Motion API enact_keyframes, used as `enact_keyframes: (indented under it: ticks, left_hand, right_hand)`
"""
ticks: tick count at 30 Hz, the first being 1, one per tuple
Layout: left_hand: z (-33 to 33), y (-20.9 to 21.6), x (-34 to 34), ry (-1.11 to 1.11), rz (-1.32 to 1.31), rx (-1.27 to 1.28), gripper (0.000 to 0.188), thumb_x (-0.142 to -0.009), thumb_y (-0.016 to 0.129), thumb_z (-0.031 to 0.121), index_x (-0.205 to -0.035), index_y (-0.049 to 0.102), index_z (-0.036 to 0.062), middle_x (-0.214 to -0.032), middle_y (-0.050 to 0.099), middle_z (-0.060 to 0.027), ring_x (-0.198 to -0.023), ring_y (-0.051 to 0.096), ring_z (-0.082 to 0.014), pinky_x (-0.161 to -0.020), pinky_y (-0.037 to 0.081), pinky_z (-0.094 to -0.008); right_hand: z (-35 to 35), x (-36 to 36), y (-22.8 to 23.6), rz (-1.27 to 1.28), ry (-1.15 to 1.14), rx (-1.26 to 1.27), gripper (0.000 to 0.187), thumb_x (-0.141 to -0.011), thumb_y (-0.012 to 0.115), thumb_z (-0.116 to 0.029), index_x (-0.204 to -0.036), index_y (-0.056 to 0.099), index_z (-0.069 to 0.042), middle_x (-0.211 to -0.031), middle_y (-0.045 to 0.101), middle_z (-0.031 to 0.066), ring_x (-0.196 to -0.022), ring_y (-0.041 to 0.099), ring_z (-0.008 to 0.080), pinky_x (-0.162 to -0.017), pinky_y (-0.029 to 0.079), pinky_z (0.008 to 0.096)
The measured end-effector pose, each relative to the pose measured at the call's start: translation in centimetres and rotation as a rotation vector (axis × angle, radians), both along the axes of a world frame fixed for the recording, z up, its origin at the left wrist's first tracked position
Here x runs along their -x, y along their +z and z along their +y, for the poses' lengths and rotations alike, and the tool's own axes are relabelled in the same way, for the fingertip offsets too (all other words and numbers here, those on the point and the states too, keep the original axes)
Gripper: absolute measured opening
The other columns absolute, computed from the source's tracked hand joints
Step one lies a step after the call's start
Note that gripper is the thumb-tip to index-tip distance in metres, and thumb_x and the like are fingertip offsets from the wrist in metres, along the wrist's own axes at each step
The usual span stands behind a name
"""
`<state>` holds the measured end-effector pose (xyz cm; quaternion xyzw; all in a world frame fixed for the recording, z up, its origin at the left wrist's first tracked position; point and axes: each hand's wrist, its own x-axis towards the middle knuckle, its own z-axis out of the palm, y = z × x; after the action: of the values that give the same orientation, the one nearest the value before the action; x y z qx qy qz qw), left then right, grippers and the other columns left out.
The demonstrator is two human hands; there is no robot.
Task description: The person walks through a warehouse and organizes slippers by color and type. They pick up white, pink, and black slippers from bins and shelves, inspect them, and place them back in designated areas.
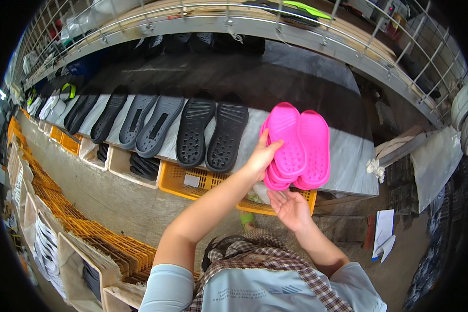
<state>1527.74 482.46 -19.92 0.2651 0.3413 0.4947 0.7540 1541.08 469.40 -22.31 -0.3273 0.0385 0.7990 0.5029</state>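
Here, the bundle of pink soles (294, 145) is at the right end of the grey table (354, 177); whether it touches the top cannot be told. To its left lie black soles (227, 132), then grey soles (160, 125); a wire-mesh rack (192, 25) spans the far side. The left forearm crosses the table's front edge, partly hiding what is below.

The left hand (262, 157) grips the bundle's left side, thumb on top. The right hand (292, 210), palm up with fingers loosely spread, is just below the bundle's near end; contact is unclear.

Under the front edge, a yellow crate (172, 177) contains a white card (191, 181); beside it, a whitish bin (132, 178) holds dark soles (144, 167).
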Motion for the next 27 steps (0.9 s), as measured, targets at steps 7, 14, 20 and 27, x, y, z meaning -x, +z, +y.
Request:
enact_keyframes:
  ticks: [7, 14, 20, 27]
  left_hand:
    - [-5.0, 1.2, 4.1, 0.002, 0.171, -0.206, 0.068, -0.092, 0.058, 0.029, -0.143, 0.022, 0.0039, -0.140, 0.038, -0.0170, -0.125, 0.042, -0.0247, -0.098, 0.042, -0.0357]
    - [-22.6, -4.0, 18.7, -0.249, 0.691, -0.375, 0.049, -0.089, 0.060, 0.029, -0.130, 0.045, 0.0046, -0.118, 0.059, -0.0180, -0.108, 0.059, -0.0246, -0.089, 0.048, -0.0361]
    - [-33.6, -9.4, 26.1, -0.697, 1.526, -0.137, 0.056, -0.083, 0.063, 0.036, -0.129, 0.047, 0.0073, -0.115, 0.058, -0.0208, -0.104, 0.057, -0.0363, -0.088, 0.046, -0.0440]
    - [-33.9, -12.9, 29.6, -0.382, 1.586, -0.057, 0.050, -0.083, 0.062, 0.036, -0.125, 0.049, 0.0113, -0.113, 0.059, -0.0182, -0.103, 0.058, -0.0352, -0.084, 0.048, -0.0454]
  right_hand:
    - [-3.7, 1.8, 3.2, 0.017, 0.530, -0.070, 0.032, -0.091, 0.047, -0.015, -0.119, 0.050, -0.001, -0.114, 0.059, 0.0151, -0.106, 0.058, 0.0284, -0.087, 0.049, 0.0391]
    - [-3.9, 7.3, 12.3, -0.520, 1.128, -0.728, 0.034, -0.089, 0.059, -0.014, -0.120, 0.052, 0.000, -0.114, 0.060, 0.0135, -0.104, 0.060, 0.0243, -0.085, 0.049, 0.0338]
    - [4.0, 14.0, 16.1, -0.853, 0.865, -0.766, 0.014, -0.089, 0.056, -0.012, -0.102, 0.059, -0.006, -0.089, 0.065, 0.0036, -0.080, 0.062, 0.0117, -0.068, 0.048, 0.0251]
    - [27.7, 19.0, 13.1, -1.074, 0.400, -0.618, 0.023, -0.086, 0.055, -0.013, -0.109, 0.056, -0.008, -0.098, 0.064, 0.0084, -0.081, 0.060, 0.0179, -0.066, 0.047, 0.0307]
